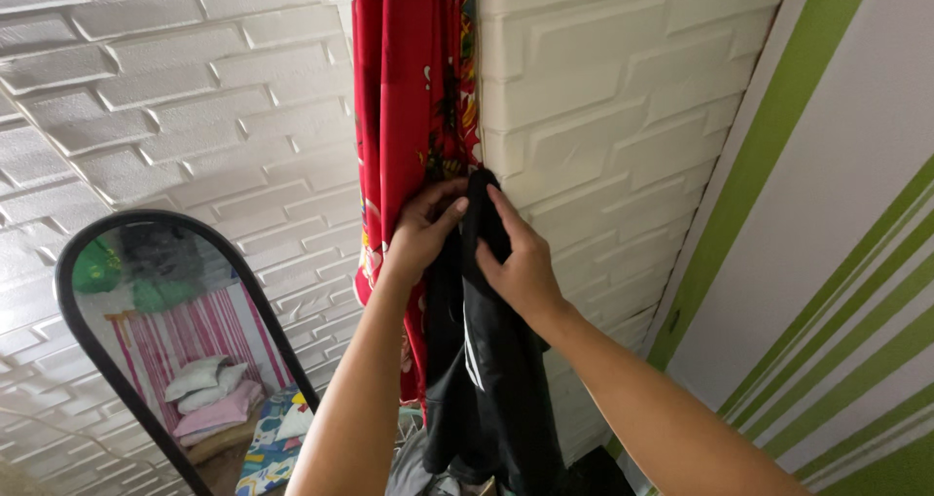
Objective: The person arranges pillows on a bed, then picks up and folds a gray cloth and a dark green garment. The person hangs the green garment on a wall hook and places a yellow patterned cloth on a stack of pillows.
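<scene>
Both hands were raised to the corner of a white brick-pattern wall (603, 117), working at the top of a black garment (491, 379). The left hand (420, 231) sat at about nine o'clock from the garment's upper end, fingers curled and pinching the dark cloth near its top edge. The right hand (520, 263) was at about three o'clock from it, fingers bent over the cloth and pressing it toward the wall corner, thumb tucked behind. So both hands were closed on the garment, not open.

The garment hung straight down from the hands toward six o'clock, between the two forearms, with thin white stripes showing partway down its front. Its top end met the wall corner just beside a red patterned cloth (413, 88), which dropped from twelve o'clock along the same corner. Whether a hook or nail held anything there could not be told, as the fingers covered the spot.

As a judgement, the hanging looked near its end but not finished: the garment was already lifted to height and lay against the corner, yet its weight was carried by the hands, and letting go remained to be done.

At eight o'clock a tall oval mirror (170, 331) with a dark frame leaned on the wall, reflecting pillows and striped fabric. At three to four o'clock ran a wall with green stripes (837, 292).
</scene>
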